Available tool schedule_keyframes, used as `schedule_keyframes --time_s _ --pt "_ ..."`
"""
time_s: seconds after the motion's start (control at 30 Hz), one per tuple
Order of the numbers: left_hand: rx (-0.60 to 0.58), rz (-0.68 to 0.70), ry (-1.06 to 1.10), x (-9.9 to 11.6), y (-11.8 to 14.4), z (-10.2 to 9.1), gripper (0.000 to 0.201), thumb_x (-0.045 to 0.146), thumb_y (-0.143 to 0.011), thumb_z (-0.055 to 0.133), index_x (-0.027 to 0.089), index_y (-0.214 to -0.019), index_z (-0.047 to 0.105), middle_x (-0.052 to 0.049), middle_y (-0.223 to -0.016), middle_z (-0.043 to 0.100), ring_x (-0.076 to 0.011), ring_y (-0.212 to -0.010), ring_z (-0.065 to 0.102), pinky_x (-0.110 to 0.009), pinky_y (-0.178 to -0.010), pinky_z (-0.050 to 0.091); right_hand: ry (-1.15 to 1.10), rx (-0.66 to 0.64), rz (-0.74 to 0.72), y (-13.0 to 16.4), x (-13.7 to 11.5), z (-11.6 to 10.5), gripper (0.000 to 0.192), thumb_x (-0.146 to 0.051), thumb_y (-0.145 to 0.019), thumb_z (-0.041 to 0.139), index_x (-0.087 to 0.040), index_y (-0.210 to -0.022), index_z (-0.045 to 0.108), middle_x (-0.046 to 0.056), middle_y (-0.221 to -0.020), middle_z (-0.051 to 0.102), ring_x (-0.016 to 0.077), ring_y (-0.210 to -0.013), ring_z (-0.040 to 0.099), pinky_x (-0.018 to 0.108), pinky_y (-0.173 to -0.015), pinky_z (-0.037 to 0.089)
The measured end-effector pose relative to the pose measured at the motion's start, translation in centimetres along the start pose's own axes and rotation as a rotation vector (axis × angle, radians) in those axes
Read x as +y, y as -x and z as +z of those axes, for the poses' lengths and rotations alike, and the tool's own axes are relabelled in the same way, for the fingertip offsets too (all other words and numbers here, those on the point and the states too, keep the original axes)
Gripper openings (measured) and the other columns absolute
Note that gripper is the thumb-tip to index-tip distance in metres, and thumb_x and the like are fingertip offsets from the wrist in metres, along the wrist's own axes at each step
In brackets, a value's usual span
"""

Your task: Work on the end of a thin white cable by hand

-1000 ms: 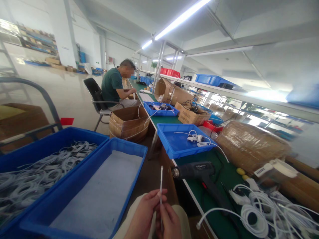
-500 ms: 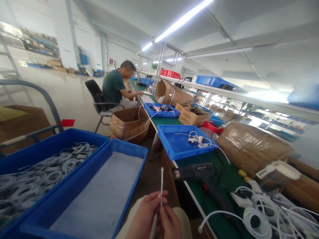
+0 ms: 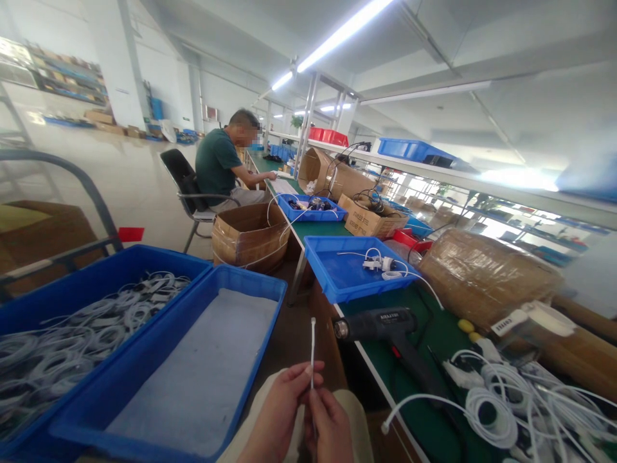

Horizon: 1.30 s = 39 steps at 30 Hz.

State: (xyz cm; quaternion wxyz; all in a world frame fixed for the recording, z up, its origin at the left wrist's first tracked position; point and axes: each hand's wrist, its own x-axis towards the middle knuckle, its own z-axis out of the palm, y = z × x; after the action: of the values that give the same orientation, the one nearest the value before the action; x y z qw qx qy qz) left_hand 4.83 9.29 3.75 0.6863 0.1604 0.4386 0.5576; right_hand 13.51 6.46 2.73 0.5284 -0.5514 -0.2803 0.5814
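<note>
Both hands are over my lap at the bottom centre, closed on one thin white cable (image 3: 313, 344) that points straight up. A small, slightly wider tip tops it. My left hand (image 3: 284, 402) pinches it between thumb and fingers. Just below and to the right, my right hand (image 3: 328, 418) grips its lower part. The fingers hide where the lower end goes. To the right, a black heat gun (image 3: 380, 325) lies on the green bench top, its nozzle facing left. Coiled white cables (image 3: 496, 411) are heaped at the lower right, one loose end reaching over the bench edge.
A blue bin (image 3: 168, 254) of coiled cables and a paper-lined blue bin (image 3: 282, 302) stand at left. On the bench are a blue tray (image 3: 332, 289) with a cable and a plastic-wrapped carton (image 3: 491, 270). A co-worker (image 3: 216, 161) sits farther along the bench, beyond an open carton (image 3: 245, 238).
The camera view has shifted slightly. Both hands keep their hold on the white cable, which stays upright in nearly the same place.
</note>
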Motion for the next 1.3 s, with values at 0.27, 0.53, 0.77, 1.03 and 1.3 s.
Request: schedule_keyframes --time_s 0.27,0.53,0.77,1.03,1.3 --pt "-0.001 -0.027 -0.002 -0.2 0.1 -0.1 0.055 0.045 -0.057 0.098 0.013 -0.100 0.086 -0.006 -0.080 0.076 -0.0148 -0.067 0.062 -0.024 -0.063 0.047 -0.003 -0.014 -0.007 0.0 0.2 -0.2 0.054 -0.070 -0.067 0.087 -0.018 -0.069 0.070 -0.006 -0.053 0.042 0.0078 -0.047 0.030 0.021 -0.046 0.014" --pt "-0.018 -0.014 -0.013 0.0 0.5 -0.1 0.057 0.047 -0.057 0.099 0.012 -0.100 0.086 -0.005 -0.079 0.075 -0.0131 -0.067 0.059 -0.025 -0.067 0.046 0.044 -0.043 -0.022 -0.1 0.6 -0.7 0.045 -0.061 -0.075 0.082 -0.019 -0.071 0.068 -0.007 -0.053 0.042 0.0077 -0.046 0.028 0.024 -0.046 0.013" --pt "-0.031 0.003 -0.006 0.2 0.5 -0.1 0.056 0.048 -0.057 0.099 0.012 -0.099 0.087 -0.006 -0.080 0.075 -0.0151 -0.070 0.061 -0.025 -0.068 0.047 0.084 -0.079 -0.034 -0.4 0.6 -1.1 0.046 -0.062 -0.075 0.081 -0.019 -0.070 0.067 -0.008 -0.052 0.040 0.0085 -0.046 0.029 0.024 -0.046 0.014" --pt "-0.038 -0.003 0.009 0.4 0.8 0.1 0.051 0.044 -0.060 0.097 0.012 -0.100 0.087 -0.006 -0.079 0.075 -0.0143 -0.067 0.059 -0.025 -0.065 0.046 0.045 -0.060 -0.024 -0.1 0.5 -0.9 0.046 -0.062 -0.074 0.083 -0.018 -0.073 0.069 -0.008 -0.051 0.037 0.0089 -0.048 0.027 0.025 -0.049 0.013" --pt "-0.063 -0.016 0.012 0.7 0.7 0.5 0.048 0.042 -0.064 0.094 0.013 -0.101 0.086 -0.005 -0.079 0.072 -0.0140 -0.065 0.059 -0.025 -0.062 0.045 0.019 -0.026 0.003 -0.5 0.9 -0.9 0.051 -0.067 -0.067 0.087 -0.019 -0.072 0.071 -0.007 -0.053 0.038 0.0105 -0.051 0.029 0.025 -0.049 0.017"
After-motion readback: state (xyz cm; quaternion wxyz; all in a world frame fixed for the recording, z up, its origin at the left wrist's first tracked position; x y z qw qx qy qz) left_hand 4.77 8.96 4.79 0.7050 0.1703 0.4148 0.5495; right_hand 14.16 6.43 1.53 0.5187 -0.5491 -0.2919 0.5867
